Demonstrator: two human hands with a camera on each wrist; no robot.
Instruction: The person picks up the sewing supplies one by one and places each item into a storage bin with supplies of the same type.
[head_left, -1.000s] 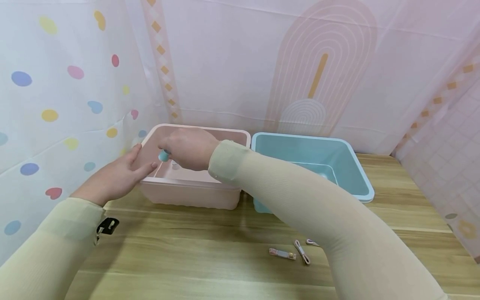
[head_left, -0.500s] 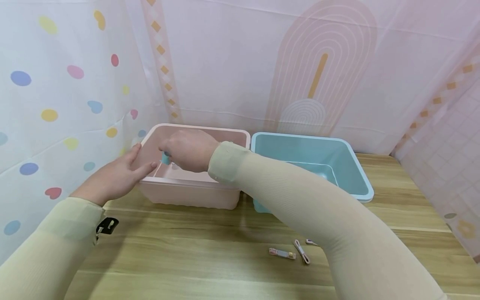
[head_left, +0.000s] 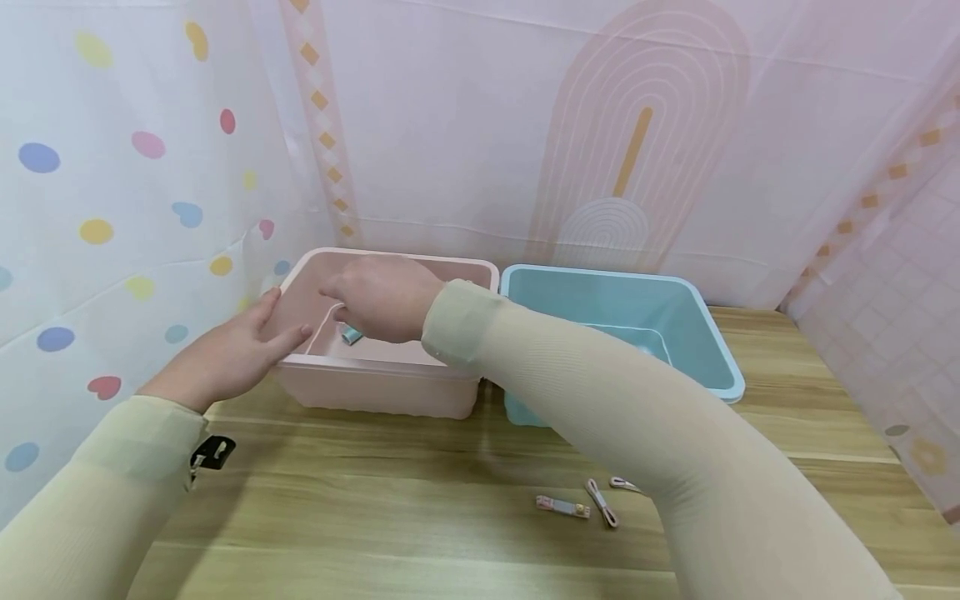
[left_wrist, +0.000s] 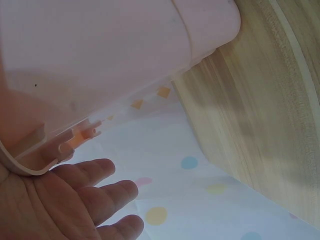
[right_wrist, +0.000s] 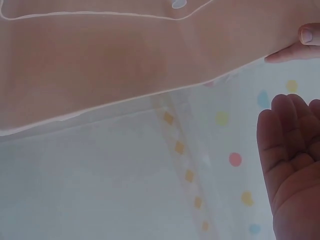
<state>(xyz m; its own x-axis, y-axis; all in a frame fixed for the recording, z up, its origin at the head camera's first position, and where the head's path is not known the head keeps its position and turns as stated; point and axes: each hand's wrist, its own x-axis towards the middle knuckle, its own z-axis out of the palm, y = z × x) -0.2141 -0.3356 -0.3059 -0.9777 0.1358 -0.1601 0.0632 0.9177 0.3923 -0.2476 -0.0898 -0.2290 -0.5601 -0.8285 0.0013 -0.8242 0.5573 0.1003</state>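
Observation:
My left hand [head_left: 236, 354] rests at the near left corner of a pink plastic bin [head_left: 386, 375]. Its thumb lies over the rim and its fingers extend along the outside, as the left wrist view also shows. Over the bin's inside hangs my right hand [head_left: 386, 298], fingers loosely extended, with nothing in the palm in the right wrist view. Just below it, a small light-blue cylinder [head_left: 351, 335] lies tilted on the bin floor, partly hidden by the hand; its exact kind cannot be told. A pale object [right_wrist: 179, 3] shows at the right wrist view's top edge.
A light-blue bin [head_left: 600, 292] stands right beside the pink one, partly behind my right sleeve. On the wooden table [head_left: 390, 517] lie small folded pink cord bundles [head_left: 562, 506], one partly under the right forearm. Fabric walls [head_left: 450, 125] enclose the back and sides.
The light-blue cylinder has left my right hand's fingers and dropped onto the pink bin's floor. My right hand has loosened and shifted slightly right. The left hand stays at the corner.

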